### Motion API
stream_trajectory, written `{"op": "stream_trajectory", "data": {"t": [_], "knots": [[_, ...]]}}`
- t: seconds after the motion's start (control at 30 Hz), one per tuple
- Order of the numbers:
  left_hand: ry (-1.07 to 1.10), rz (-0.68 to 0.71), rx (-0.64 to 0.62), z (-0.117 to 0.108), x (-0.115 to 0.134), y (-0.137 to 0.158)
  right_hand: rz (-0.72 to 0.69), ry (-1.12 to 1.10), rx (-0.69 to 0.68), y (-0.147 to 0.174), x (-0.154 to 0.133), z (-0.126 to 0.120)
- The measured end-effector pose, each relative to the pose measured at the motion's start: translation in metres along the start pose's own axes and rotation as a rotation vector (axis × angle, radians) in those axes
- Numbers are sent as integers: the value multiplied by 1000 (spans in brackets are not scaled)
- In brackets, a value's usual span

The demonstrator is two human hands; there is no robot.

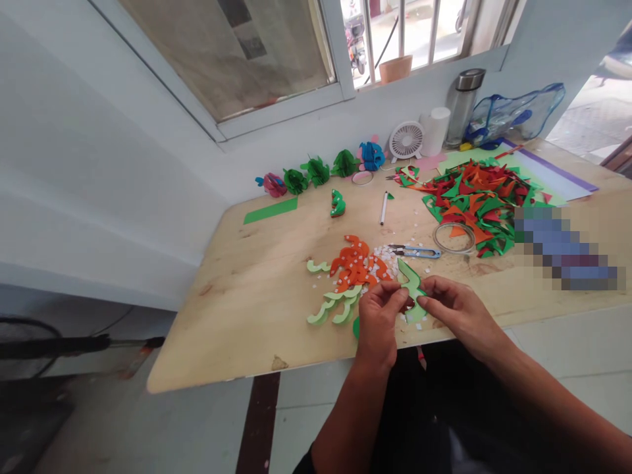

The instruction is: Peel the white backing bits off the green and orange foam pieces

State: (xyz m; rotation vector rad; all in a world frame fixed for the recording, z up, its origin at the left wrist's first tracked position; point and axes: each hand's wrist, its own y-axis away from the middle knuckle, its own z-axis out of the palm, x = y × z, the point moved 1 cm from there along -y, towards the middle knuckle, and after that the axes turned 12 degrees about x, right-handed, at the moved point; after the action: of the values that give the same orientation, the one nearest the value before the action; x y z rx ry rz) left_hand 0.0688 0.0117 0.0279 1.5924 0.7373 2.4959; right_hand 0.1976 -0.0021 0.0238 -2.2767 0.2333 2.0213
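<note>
Between my two hands, above the table's front edge, is a wavy light-green paper cutout (415,308) with darker green along its side. My left hand (381,319) pinches its left edge. With thumb and fingers, my right hand (451,304) grips its right edge. Left of my hands lie orange curved paper pieces (354,260) dotted with small white squares. Pale-green wavy strips (322,312) rest just in front of them. Beyond my hands are blue-handled thread snips (417,252) and scattered white paper bits (386,255).
A heap of red, orange and green paper scraps (486,191) covers the right side, with a tape roll (454,237) before it. Finished paper figures (316,171), a small fan (406,140) and a glass bottle (463,108) line the wall. A white pen (384,208) lies mid-table.
</note>
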Motion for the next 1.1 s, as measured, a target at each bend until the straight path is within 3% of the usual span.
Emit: {"op": "stream_trajectory", "data": {"t": [0.17,0.8,0.87,0.97,1.03,1.1], "knots": [[39,-50,-8,0,2,0,110,-121,-6,0,-1,2],[-172,187,-66,-3,-6,-5,202,-174,116,1,-1,5],[-274,338,-40,-6,-7,-4,184,-142,150,0,2,5],[-539,806,74,-11,-6,1,125,-51,198,1,6,4],[-719,1095,66,-12,-6,5,46,42,218,2,8,3],[-846,1243,8,-12,-8,7,-57,152,239,3,9,3]]}}
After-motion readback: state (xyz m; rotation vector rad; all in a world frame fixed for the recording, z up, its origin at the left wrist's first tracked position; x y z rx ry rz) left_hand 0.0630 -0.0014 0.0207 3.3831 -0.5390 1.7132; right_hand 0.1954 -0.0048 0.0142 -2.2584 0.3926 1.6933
